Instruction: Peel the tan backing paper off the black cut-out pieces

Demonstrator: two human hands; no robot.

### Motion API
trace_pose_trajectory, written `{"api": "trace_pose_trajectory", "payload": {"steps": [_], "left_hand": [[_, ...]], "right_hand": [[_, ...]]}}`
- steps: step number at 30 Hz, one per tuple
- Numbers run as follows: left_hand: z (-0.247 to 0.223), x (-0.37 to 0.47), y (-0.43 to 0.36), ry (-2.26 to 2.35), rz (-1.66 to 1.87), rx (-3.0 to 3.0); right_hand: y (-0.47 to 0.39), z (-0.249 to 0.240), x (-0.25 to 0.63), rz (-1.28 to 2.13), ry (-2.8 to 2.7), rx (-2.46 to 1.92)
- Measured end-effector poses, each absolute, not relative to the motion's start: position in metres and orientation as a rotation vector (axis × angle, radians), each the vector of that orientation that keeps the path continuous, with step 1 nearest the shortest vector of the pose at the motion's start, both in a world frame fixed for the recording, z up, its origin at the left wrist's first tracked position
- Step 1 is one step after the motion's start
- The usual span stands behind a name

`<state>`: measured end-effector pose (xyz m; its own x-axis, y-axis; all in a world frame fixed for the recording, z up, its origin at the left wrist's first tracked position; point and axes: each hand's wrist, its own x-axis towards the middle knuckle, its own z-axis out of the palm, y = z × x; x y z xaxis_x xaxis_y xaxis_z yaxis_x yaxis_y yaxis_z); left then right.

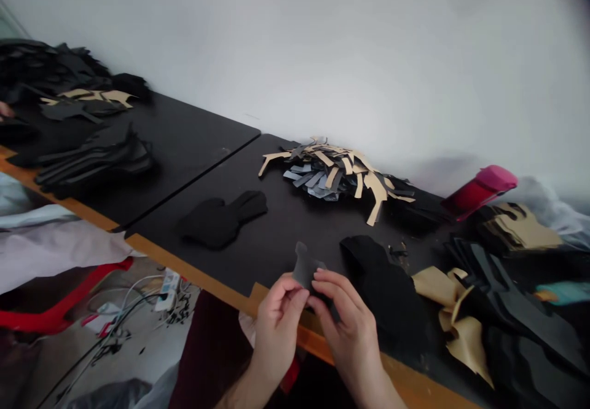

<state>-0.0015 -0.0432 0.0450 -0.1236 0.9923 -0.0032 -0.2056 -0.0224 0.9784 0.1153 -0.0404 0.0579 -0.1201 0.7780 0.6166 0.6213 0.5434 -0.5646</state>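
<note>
A small dark grey cut piece (306, 267) is held between my two hands above the front edge of the black table (193, 181). My left hand (281, 317) pinches its left side between thumb and fingers. On its right side, the thumb and fingers of my right hand (345, 317) grip it. Just right of my hands lies a stack of black pieces (382, 286). Another black piece (221, 217) rests flat on the table, to the left and farther back. Curled tan pieces (465, 335) sit to the right of the black stack.
A heap of tan and grey strips (336, 169) lies near the wall. At the right are a pink object (483, 189), stacked tan pieces (530, 227) and dark grey pieces (530, 310). Black stacks (99, 160) cover the left table; a person's fingers (5, 111) show at the far left.
</note>
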Motion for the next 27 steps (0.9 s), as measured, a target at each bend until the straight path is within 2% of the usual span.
{"api": "trace_pose_trajectory", "payload": {"steps": [5, 15, 20, 27], "left_hand": [[0.049, -0.006, -0.043, 1.201, 1.424, 1.199], [0.049, -0.007, -0.035, 1.205, 1.403, 1.463], [0.059, 0.036, -0.016, 1.189, 1.358, 1.559], [0.083, 0.147, 0.044, 1.343, 1.093, 1.590]], "right_hand": [[-0.042, 0.059, 0.116, 0.310, -1.792, -1.139], [-0.042, 0.075, 0.118, 0.909, -1.397, -1.101], [-0.034, 0.080, 0.142, 0.774, -1.128, -1.255], [-0.010, 0.079, 0.259, 0.586, -0.676, -1.265]]}}
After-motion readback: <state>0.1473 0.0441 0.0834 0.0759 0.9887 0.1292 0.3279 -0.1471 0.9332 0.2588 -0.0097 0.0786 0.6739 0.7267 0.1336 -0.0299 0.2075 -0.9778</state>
